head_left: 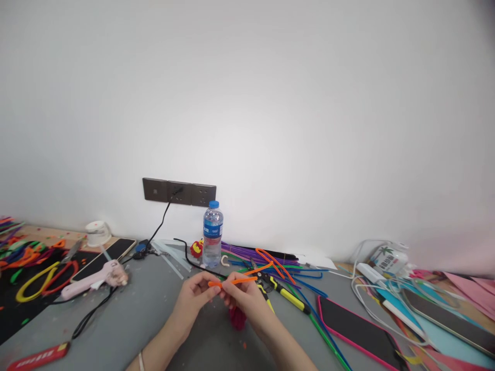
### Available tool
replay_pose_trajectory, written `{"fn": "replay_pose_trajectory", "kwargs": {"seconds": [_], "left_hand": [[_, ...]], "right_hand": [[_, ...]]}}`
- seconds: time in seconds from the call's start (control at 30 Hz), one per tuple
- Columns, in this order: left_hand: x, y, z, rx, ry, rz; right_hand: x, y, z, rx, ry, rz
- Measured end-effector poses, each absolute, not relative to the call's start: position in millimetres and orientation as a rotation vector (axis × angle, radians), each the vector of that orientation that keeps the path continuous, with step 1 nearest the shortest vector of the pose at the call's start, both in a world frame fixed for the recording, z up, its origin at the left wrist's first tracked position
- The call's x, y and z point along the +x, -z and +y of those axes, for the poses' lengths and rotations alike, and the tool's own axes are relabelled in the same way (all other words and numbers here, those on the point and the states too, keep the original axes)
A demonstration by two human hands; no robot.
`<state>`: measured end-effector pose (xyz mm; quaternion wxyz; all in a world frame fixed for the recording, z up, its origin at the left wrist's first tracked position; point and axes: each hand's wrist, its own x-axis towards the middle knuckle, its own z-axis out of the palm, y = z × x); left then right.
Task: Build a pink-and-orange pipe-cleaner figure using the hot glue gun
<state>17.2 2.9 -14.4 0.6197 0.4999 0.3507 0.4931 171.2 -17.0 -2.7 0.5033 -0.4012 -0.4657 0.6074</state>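
Between both hands runs an orange pipe cleaner point(247, 280), held above the grey mat. My left hand point(198, 294) pinches its short left end between thumb and fingers. Close beside it, my right hand point(240, 296) grips the same pipe cleaner, whose loose end sticks out to the right. A dark red fuzzy piece point(237, 318) shows under my right hand, partly hidden; whether it is held or lies on the mat I cannot tell. Just behind my right hand lie yellow-and-black pliers point(288, 296), among bent orange and blue pipe cleaners.
A water bottle point(212, 234) stands by the wall, near a bundle of purple pipe cleaners point(251, 252). On the left are a pink glue gun point(93, 279), scissors point(48, 281) and a red cutter point(40, 356). A pink-edged phone point(358, 332) and white cables lie right.
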Motion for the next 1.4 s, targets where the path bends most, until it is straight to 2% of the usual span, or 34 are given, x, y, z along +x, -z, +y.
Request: {"fn": "replay_pose_trajectory", "kwargs": {"seconds": [0.33,0.53,0.93,1.2,1.4], "left_hand": [[19.2,18.0,1.2,0.798,-1.109,0.72],[17.1,20.8,5.6,0.793,-1.111,0.822],[17.8,9.0,2.8,0.942,-1.094,0.794],[16.8,7.1,0.3,1.067,-1.054,0.845],[18.9,8.1,-1.8,0.93,-1.059,0.738]], "right_hand": [[167.2,-1.5,-21.0,-1.049,-1.22,-1.382],[173.5,-5.7,-24.9,-1.07,-1.123,-1.466],[189.3,-21.7,-30.2,-0.93,-1.259,-1.607],[186.9,-14.6,-26.0,-1.031,-1.012,-1.751],[184.6,-16.1,-27.9,-1.026,-0.936,-1.775]]}}
